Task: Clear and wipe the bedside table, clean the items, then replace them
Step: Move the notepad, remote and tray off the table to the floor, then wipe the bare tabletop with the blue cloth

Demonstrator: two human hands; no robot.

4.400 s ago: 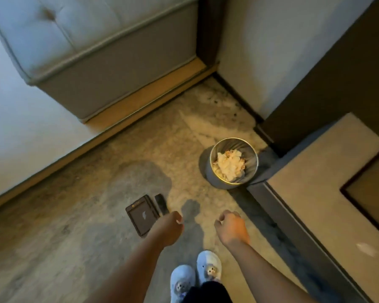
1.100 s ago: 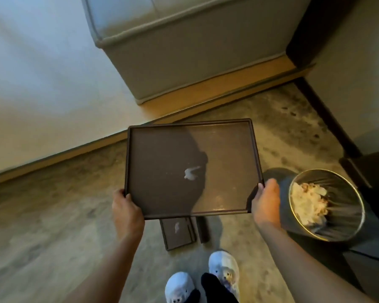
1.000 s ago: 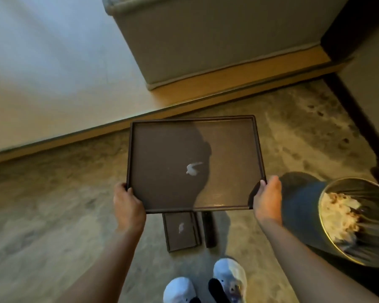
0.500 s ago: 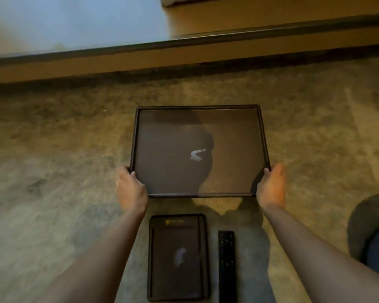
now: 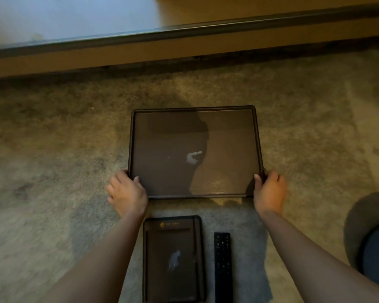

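**Dark tray going down on the carpet**

Black and slim, the remote (image 5: 222, 266) lies nearest, flat on the carpet (image 5: 53, 171) just beside a small dark tray (image 5: 173, 259) with a pale glint on its base. Both sit between the forearms.

Just beyond them, the left hand (image 5: 127, 193) and right hand (image 5: 269, 191) grasp the near corners of the large tray (image 5: 195, 114). Each thumb hooks over the rim while the other fingers curl round the outside edge; whether fingertips reach underneath is hidden. The grip looks firm, not released. The tray is level and empty apart from a white glint near its middle. Whether it touches the carpet yet I cannot tell.

Judging from the layout, this is the clearing step: table items are being laid out on the floor. The next move likely calls for settling the tray flat, clear of the small tray, then letting go of both corners together.

Farthest off, a wooden ledge (image 5: 184, 53) runs along the carpet's far edge.
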